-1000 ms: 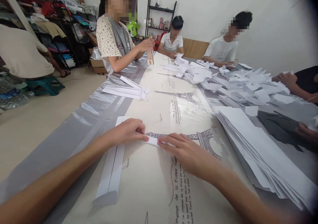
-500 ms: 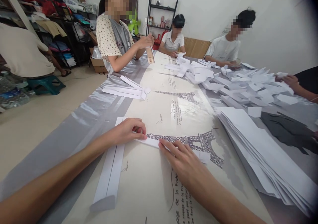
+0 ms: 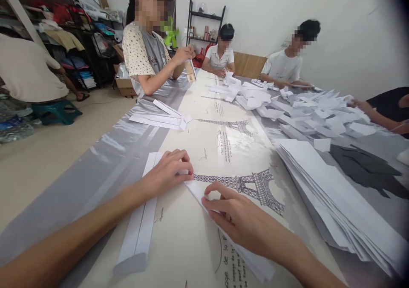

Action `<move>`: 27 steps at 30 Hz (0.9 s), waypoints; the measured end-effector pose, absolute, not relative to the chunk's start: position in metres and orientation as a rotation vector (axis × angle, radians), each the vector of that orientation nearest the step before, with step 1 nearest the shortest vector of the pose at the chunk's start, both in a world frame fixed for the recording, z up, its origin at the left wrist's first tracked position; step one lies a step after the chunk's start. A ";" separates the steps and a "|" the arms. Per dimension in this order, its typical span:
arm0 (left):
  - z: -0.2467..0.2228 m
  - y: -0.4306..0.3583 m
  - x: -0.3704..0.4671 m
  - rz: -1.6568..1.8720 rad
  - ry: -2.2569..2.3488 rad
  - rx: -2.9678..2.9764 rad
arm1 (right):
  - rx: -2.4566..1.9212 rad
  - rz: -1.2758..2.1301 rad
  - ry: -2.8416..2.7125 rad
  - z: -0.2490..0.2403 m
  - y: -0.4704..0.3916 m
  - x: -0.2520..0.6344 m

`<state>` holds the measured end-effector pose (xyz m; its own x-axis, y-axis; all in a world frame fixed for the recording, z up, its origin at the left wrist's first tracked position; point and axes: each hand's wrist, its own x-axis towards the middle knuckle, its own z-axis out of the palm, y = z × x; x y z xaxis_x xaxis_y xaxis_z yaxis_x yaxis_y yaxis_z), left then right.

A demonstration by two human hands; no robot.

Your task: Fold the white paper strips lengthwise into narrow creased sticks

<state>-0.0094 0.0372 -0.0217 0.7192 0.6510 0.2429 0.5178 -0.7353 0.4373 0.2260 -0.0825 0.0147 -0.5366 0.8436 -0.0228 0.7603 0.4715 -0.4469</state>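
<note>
At six o'clock, the folded white paper strip (image 3: pixel 196 191) slants over the worktop (image 3: pixel 92 190). The left hand (image 3: pixel 169 171) has its far end in a pinched grip; the right hand (image 3: pixel 244 217) pinches nearer. Likely light and easily creased, it seems best held along the fold.

- Head cam, 1 view: on wearer's head, faces fwd + down
- L hand (image 3: pixel 169 171) + R hand (image 3: pixel 231 213) close, approx. ctr
- Looks lengthwise along table (image 3: pixel 99 168) to far wall (image 3: pixel 258 11)
</note>
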 end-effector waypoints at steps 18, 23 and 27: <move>-0.031 0.048 -0.006 0.566 0.890 2.447 | -0.977 0.466 -2.537 -0.022 -0.060 0.241; -0.033 0.049 -0.006 0.567 0.872 2.434 | -0.975 0.456 -2.544 -0.027 -0.059 0.242; -0.034 0.048 -0.006 0.567 0.873 2.430 | -0.989 0.450 -2.550 -0.027 -0.059 0.242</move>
